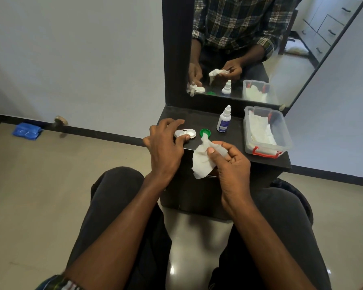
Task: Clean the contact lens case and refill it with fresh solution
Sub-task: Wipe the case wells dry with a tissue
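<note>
Contact lens case, white plastic with two wells (186,133), lies left of centre on the black shelf (235,151), long axis left-right, steadied by the left hand (166,143). Just right, the right hand (228,162) pinches a crumpled white tissue (203,162). Beyond stand a green cap (204,132), white solution bottle (224,120) and clear tissue box (266,130).

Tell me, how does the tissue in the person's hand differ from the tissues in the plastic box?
The tissue in the right hand is a single crumpled sheet, its tip twisted to a point; the tissues in the box lie as a flatter pile. The held one hangs over the shelf's front edge; the others sit inside the clear plastic box at the shelf's right end. Both are white.
</note>
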